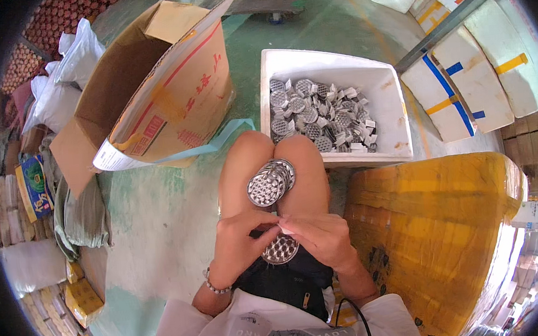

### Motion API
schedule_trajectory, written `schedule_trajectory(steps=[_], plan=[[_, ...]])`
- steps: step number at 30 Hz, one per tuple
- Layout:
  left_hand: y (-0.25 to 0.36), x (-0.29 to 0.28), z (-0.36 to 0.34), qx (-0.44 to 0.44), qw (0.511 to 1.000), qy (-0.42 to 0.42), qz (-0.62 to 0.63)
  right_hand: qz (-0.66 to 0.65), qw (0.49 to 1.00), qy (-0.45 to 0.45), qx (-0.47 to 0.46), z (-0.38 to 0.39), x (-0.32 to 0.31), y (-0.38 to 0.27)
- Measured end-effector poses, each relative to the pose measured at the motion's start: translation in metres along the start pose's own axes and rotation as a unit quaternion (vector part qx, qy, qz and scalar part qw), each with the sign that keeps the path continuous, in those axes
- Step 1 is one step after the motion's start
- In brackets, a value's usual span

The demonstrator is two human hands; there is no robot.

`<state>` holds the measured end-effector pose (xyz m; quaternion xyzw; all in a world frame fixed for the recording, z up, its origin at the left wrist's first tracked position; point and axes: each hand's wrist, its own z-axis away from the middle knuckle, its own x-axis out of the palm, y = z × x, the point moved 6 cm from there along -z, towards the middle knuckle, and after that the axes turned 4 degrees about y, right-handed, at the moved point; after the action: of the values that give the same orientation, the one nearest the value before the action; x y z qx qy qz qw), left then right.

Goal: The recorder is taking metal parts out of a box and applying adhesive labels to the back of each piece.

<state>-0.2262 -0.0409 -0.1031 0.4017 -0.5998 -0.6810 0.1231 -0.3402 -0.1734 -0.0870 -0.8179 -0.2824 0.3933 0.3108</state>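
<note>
Above my lap, my left hand (240, 240) and my right hand (319, 236) meet with their fingertips pinched together. A small white tag (285, 230) shows between the fingers, partly covered by them. Right below it is a round silver metal disc (280, 251) with a pattern of holes, like a drain cover. Whether the tag is joined to this disc is hidden by my fingers. A fanned stack of similar metal discs (266, 187) rests on my thighs, just beyond my hands.
Ahead to the right stands a white foam box (382, 110) with many tagged discs (315, 116) inside. An opened cardboard box (180, 105) is ahead left. Close on my right sits a large yellow-taped package (429, 231). White foam panels (468, 73) lean farther right.
</note>
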Motion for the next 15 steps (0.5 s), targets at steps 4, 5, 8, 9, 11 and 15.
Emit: schedule_trajectory(steps=[4,5,8,9,11,15], plan=[[0.004,0.004,0.002,0.053,0.998,0.008,-0.020,0.022,1.000,-0.002,-0.001,0.002,-0.001,-0.004],[0.004,0.005,0.001,0.059,0.998,0.008,-0.017,0.024,1.000,0.007,-0.015,0.004,-0.003,-0.009],[0.003,0.007,-0.002,0.045,0.999,-0.008,-0.006,0.067,0.996,-0.014,0.048,0.007,-0.004,-0.002],[0.000,0.009,-0.004,0.023,0.999,-0.032,0.000,0.056,0.997,-0.022,0.040,0.007,-0.004,-0.001],[0.000,0.010,-0.005,0.010,0.999,-0.032,0.003,0.045,0.998,-0.030,0.032,0.008,-0.006,0.003],[-0.010,0.014,-0.001,-0.015,0.998,-0.057,0.011,-0.001,0.995,-0.091,0.047,0.012,-0.003,0.020]])
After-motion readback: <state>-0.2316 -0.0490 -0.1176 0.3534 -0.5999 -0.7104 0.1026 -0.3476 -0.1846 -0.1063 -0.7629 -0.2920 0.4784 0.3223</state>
